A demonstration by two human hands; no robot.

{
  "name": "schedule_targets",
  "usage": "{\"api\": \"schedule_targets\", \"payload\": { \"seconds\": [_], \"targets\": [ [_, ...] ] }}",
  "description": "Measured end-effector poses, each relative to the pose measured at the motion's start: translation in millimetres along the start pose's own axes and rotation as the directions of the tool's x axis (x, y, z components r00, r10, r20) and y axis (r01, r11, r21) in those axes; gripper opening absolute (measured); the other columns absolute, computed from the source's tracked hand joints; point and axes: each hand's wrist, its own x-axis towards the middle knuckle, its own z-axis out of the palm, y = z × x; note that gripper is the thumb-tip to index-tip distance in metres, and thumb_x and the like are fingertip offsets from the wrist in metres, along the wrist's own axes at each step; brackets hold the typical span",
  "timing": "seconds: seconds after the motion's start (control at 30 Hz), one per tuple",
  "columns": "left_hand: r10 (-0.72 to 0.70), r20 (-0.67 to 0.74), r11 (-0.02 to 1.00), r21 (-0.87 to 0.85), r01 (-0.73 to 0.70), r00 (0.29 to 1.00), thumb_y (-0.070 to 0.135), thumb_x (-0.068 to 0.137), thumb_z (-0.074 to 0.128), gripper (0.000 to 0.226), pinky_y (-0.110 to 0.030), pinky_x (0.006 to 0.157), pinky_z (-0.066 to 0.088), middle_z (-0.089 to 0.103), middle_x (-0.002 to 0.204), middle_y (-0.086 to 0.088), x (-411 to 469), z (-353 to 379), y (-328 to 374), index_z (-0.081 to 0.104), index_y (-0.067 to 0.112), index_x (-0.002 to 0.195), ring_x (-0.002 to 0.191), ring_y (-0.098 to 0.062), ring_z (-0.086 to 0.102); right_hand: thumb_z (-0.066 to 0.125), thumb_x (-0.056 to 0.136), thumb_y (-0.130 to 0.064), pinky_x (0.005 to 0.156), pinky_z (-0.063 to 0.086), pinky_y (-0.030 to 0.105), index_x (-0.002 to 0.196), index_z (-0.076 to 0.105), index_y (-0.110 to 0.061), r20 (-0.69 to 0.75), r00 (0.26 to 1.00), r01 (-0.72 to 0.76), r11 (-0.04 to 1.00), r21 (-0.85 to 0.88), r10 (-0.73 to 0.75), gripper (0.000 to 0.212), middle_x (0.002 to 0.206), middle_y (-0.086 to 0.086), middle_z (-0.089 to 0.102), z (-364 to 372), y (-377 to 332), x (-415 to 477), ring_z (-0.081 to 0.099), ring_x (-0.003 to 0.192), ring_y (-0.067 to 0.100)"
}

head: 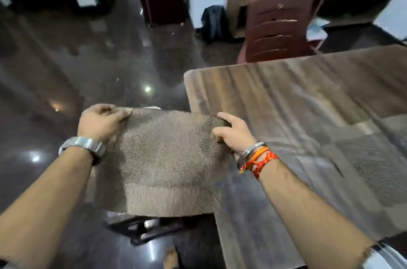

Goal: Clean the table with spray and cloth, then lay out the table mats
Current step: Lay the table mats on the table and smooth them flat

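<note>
Both hands have a closed grip on the table mat [163,158]: left hand [99,123] pinches one top corner, right hand [231,134] curls round the other; the mat hangs over the floor [66,70], just beside the bench [286,103] edge; to lay it well, carry it right over the bench, hold it taut, lower it flat and square to the edge; a blurred patch farther right may be a second mat [374,154]; beyond stands a chair [277,30].
</note>
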Motion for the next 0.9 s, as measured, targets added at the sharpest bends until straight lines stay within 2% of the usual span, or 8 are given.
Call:
{"api": "schedule_targets", "payload": {
  "seconds": [0.07, 0.13, 0.27, 0.43, 0.53, 0.67, 0.73, 0.9],
  "targets": [
    [0.101, 0.075, 0.989, -0.116, -0.092, 0.992, 0.023, 0.078, 0.080, 0.027, -0.014, 0.062, 0.047, 0.064, 0.088, -0.003, -7.2, 26.7, 50.2, 0.063, 0.016, 0.098, 0.082, -0.009, 0.062, 0.081, 0.047, -0.018, 0.067, 0.051, 0.017, 0.127, 0.062, -0.005, -0.088, 0.995, 0.065, 0.982, 0.176, -0.050, 0.083, 0.102, 0.013, 0.068, -42.7, -15.7, -2.1, 0.062, 0.081, 0.014],
    [0.193, 0.158, 0.961, -0.229, -0.154, 0.968, 0.009, 0.082, 0.074, 0.020, -0.007, 0.052, 0.046, 0.062, 0.086, -0.007, -13.9, 58.7, 91.0, 0.058, 0.014, 0.093, 0.066, 0.001, 0.063, 0.085, 0.068, -0.028, 0.074, 0.051, 0.021, 0.112, 0.071, -0.006, -0.236, 0.969, 0.145, 0.935, 0.323, -0.069, 0.052, 0.096, 0.008, 0.069, -81.5, -29.5, 0.9, 0.061, 0.081, 0.012],
    [0.383, 0.328, 0.914, -0.267, -0.304, 0.864, 0.017, 0.082, 0.075, 0.030, -0.012, 0.069, 0.047, 0.064, 0.098, 0.003, -18.5, 136.7, 165.1, 0.053, 0.022, 0.101, 0.082, -0.002, 0.060, 0.074, 0.086, -0.015, 0.073, 0.045, -0.001, 0.104, 0.076, -0.004, -0.595, 0.793, 0.312, 0.927, 0.210, -0.132, 0.021, 0.099, 0.005, 0.074, -164.3, -36.6, 14.5, 0.060, 0.066, -0.015],
    [0.667, 0.439, 0.744, -0.435, -0.507, 0.602, 0.002, 0.084, 0.071, 0.036, -0.006, 0.074, 0.044, 0.056, 0.102, 0.013, -8.7, 244.1, 249.0, 0.052, 0.020, 0.108, 0.084, 0.011, 0.058, 0.073, 0.084, -0.006, 0.088, 0.051, 0.015, 0.089, 0.075, -0.028, -0.767, 0.623, 0.432, 0.885, 0.171, -0.156, 0.023, 0.089, -0.010, 0.074, -240.3, -31.5, 42.9, 0.067, 0.081, -0.006],
    [0.699, 0.512, 0.706, -0.378, -0.599, 0.500, 0.017, 0.081, 0.076, 0.026, -0.031, 0.091, 0.050, 0.067, 0.101, 0.008, 16.7, 324.3, 266.7, 0.063, 0.029, 0.100, 0.092, -0.004, 0.063, 0.075, 0.084, -0.007, 0.088, 0.051, 0.015, 0.098, 0.074, -0.024, -0.851, 0.519, 0.335, 0.935, 0.119, -0.078, 0.022, 0.092, -0.007, 0.072, -255.4, 0.7, 67.6, 0.066, 0.083, -0.005],
    [0.567, 0.645, 0.458, 0.270, -0.847, 0.512, 0.033, 0.080, 0.054, 0.056, -0.052, 0.107, 0.032, 0.032, 0.154, 0.006, 28.2, 434.0, 250.8, 0.043, 0.040, 0.134, 0.134, -0.025, 0.038, 0.074, 0.082, -0.019, 0.098, 0.048, 0.034, 0.114, 0.067, -0.016, -0.735, 0.643, -0.216, 0.972, 0.097, 0.216, 0.033, 0.117, 0.011, 0.068, -249.3, 56.6, 125.4, 0.062, 0.112, 0.027],
    [0.449, 0.753, 0.402, 0.309, -0.862, 0.480, 0.035, 0.087, 0.047, 0.058, -0.061, 0.110, 0.020, 0.017, 0.160, 0.009, 10.3, 476.3, 227.5, 0.033, 0.043, 0.143, 0.144, -0.022, 0.019, 0.068, 0.084, -0.031, 0.106, 0.041, 0.037, 0.129, 0.057, -0.023, -0.694, 0.655, -0.530, 0.836, -0.140, 0.299, 0.047, 0.140, 0.010, 0.051, -245.2, 71.4, 144.8, 0.043, 0.131, 0.031],
    [0.214, 0.867, 0.413, 0.337, -0.846, 0.450, 0.082, 0.082, 0.021, 0.069, -0.073, 0.101, -0.011, -0.019, 0.159, 0.014, -23.0, 542.7, 178.8, 0.009, 0.057, 0.145, 0.146, -0.028, -0.018, 0.049, 0.092, -0.044, 0.117, 0.023, 0.042, 0.150, 0.028, -0.035, -0.539, 0.841, -0.437, 0.649, -0.623, 0.048, 0.062, 0.165, -0.004, 0.007, -233.6, 74.0, 180.0, 0.008, 0.149, 0.029]
  ]
}}
